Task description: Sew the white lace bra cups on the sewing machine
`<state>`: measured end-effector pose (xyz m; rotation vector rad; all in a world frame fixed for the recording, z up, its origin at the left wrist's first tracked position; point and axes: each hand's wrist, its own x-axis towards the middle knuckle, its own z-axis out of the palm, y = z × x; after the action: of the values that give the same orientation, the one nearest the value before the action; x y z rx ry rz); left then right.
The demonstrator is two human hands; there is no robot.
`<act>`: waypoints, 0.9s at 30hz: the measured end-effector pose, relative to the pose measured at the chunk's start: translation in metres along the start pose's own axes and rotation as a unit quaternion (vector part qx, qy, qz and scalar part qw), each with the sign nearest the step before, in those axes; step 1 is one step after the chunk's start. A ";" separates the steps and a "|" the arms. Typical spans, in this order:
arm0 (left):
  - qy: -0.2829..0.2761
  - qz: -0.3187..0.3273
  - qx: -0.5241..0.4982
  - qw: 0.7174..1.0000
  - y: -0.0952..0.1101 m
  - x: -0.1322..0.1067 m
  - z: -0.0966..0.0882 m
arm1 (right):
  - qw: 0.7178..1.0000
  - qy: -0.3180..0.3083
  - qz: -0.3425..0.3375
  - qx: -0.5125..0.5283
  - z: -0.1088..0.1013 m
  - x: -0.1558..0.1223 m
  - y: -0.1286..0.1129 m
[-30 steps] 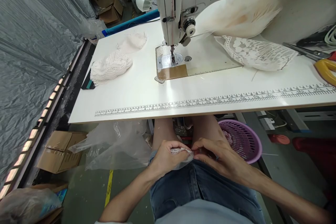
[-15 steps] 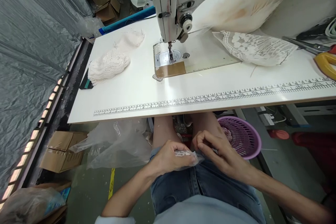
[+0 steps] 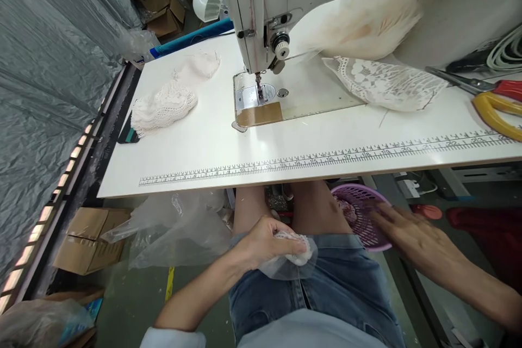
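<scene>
My left hand [image 3: 271,242], over my lap, is closed on a piece of white lace [image 3: 300,250] with sheer mesh hanging below it. The lace is bunched up, partly covered by my thumb and fingers. Off to the right, my right hand [image 3: 408,231] is blurred by motion, its fingers stretched out over the rim of a purple plastic basket [image 3: 377,244]. Nothing shows in that hand. Some pinkish scraps [image 3: 346,211] lie inside the basket.
A sewing machine [image 3: 258,16] stands on the white table [image 3: 196,147], which has a printed ruler along its front edge. White lace pieces [image 3: 165,106] lie at left, another lace piece [image 3: 387,84] at right, beside yellow-and-red-handled scissors [image 3: 489,106]. Plastic sheeting [image 3: 179,234] hangs below.
My right hand has moved away from the lace, rightward to the purple basket. My left hand keeps its hold, and more of the lace and mesh now shows. The view has shifted slightly.
</scene>
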<state>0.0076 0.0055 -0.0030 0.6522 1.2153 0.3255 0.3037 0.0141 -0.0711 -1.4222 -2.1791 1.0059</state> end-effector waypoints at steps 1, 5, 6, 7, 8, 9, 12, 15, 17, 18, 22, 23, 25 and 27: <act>-0.003 0.000 0.008 1.000 0.000 0.002 0.003 | 1.000 0.003 0.003 -0.010 -0.001 0.002 -0.012; 0.008 0.033 0.127 0.991 0.001 0.006 0.012 | 0.980 -0.110 -0.011 0.163 0.005 0.029 -0.080; 0.018 0.047 0.164 0.985 0.001 0.005 0.014 | 0.971 -0.136 -0.008 0.198 0.008 0.038 -0.092; 0.027 0.060 0.196 0.978 0.001 0.004 0.015 | 0.961 -0.153 0.000 0.228 0.012 0.045 -0.101; 0.035 0.070 0.219 0.972 0.001 0.004 0.015 | 0.952 -0.163 0.014 0.258 0.016 0.051 -0.106; 0.041 0.076 0.234 0.968 0.001 0.003 0.015 | 0.944 -0.166 0.027 0.284 0.020 0.055 -0.108; 0.042 0.080 0.240 0.966 -0.001 0.003 0.013 | 0.932 -0.140 0.045 0.331 0.027 0.057 -0.105; 0.029 0.076 0.233 0.969 -0.002 0.005 0.010 | 0.942 -0.093 0.039 0.321 0.022 0.052 -0.101; 0.020 0.063 0.221 0.973 -0.003 0.007 0.008 | 0.938 -0.062 0.047 0.337 0.015 0.048 -0.095; 0.016 0.052 0.209 0.976 -0.003 0.008 0.007 | 0.932 -0.046 0.056 0.356 0.011 0.045 -0.089; -0.012 -0.003 0.103 0.995 -0.003 0.011 0.005 | 0.929 -0.012 0.110 0.354 0.000 0.026 -0.031; -0.018 -0.016 0.068 0.997 -0.003 0.011 0.005 | 0.949 -0.006 0.119 0.290 -0.002 0.019 -0.009; -0.018 -0.038 0.007 0.999 -0.002 0.012 0.005 | 0.987 0.006 0.090 0.134 -0.006 0.005 0.033; -0.009 -0.051 -0.032 0.998 -0.001 0.013 0.005 | 0.991 0.047 0.095 0.081 -0.010 -0.008 0.060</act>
<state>0.0167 0.0103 -0.0120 0.5345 1.2111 0.2704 0.3524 0.0249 -0.1072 -1.5885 -1.8776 1.1272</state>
